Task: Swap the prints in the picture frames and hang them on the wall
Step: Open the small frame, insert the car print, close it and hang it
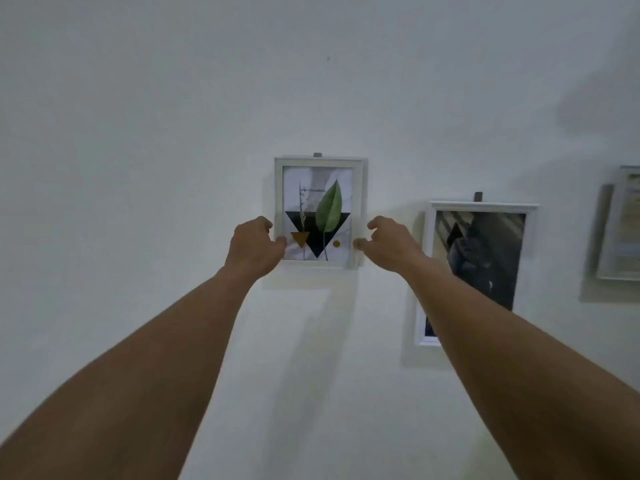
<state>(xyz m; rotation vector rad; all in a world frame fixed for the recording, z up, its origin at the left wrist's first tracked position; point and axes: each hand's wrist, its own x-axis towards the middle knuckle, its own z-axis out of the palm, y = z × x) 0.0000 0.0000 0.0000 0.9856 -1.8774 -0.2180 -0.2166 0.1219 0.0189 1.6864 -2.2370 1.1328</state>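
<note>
Head: hands (254, 245) (391, 245) on rectangular, maybe-wooden frame (318, 202)

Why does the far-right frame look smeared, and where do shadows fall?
Head view: the far-right frame is blurred and skewed at the wide lens's edge; the leaf-print frame is sharp; shadows fall below and left of the frames, suggesting light from above.

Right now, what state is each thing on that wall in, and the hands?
Leaf frame: upright against the wall, hook at its top.
Left hand: grips the frame's left edge.
Right hand: pinches its right edge.
Dark frame: hangs on the wall.
Third frame: blurred, cut off.
</note>
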